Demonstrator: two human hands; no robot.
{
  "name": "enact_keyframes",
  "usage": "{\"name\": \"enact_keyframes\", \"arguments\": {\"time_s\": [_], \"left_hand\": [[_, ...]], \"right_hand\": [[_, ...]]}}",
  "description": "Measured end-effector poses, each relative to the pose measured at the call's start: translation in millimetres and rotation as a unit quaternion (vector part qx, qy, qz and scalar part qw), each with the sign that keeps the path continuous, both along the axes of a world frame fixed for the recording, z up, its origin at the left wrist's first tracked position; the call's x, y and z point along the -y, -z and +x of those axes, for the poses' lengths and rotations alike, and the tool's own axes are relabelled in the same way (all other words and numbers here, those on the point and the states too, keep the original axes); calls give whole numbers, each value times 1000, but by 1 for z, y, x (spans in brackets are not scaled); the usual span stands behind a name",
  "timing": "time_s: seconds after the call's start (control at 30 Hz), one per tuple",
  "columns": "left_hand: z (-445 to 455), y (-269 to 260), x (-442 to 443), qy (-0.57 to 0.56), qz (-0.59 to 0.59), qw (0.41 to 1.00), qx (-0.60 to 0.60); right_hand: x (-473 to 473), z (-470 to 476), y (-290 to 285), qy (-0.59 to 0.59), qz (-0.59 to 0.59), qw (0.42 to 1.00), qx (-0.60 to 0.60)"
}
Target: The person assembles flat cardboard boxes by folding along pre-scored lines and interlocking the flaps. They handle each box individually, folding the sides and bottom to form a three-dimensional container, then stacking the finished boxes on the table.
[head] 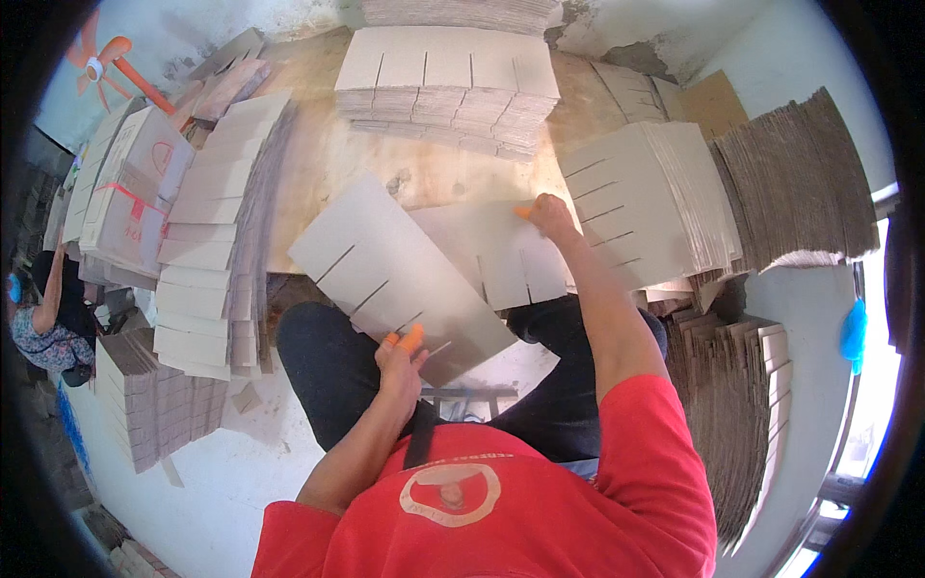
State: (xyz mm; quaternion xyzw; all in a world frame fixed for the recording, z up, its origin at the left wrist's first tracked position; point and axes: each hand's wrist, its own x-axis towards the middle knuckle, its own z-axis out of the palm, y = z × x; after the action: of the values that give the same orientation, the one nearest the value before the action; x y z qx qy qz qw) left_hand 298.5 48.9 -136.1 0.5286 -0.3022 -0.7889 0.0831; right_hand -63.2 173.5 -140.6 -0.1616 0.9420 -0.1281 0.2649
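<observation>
My left hand (402, 361), with orange finger covers on it, grips the lower edge of a slotted cardboard sheet (390, 267). That sheet lies tilted over my lap and the table's front edge. Partly beneath it is a second slotted cardboard sheet (498, 238). My right hand (551, 215), also with an orange finger cover, has its fingers closed at the upper right edge of this second sheet. Close to the right forearm stands a stack of slotted cardboard sheets (614, 202).
More slotted sheets are stacked at the back of the wooden table (318, 166). Left stand overlapping cardboard sheets (206, 209), a carton (126, 188) and an orange fan (97, 65). Tall cardboard stacks (723, 404) flank my right side. Another person (54, 325) is at the far left.
</observation>
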Motion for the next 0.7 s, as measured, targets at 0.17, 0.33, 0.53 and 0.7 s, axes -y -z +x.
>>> {"name": "enact_keyframes", "arguments": {"time_s": [0.17, 0.33, 0.53, 0.7], "left_hand": [[10, 24, 1, -9, -60, 998, 25], [-12, 27, 18, -43, -96, 994, -19], [-58, 11, 38, -53, -90, 991, -81], [-86, 34, 38, -115, -79, 988, -67]], "right_hand": [[-14, 35, -5, 21, -13, 988, -150], [-10, 42, 6, -60, -6, 985, -160], [45, 58, 12, -134, -145, 959, -204], [57, 38, -4, -73, -129, 988, -49]]}}
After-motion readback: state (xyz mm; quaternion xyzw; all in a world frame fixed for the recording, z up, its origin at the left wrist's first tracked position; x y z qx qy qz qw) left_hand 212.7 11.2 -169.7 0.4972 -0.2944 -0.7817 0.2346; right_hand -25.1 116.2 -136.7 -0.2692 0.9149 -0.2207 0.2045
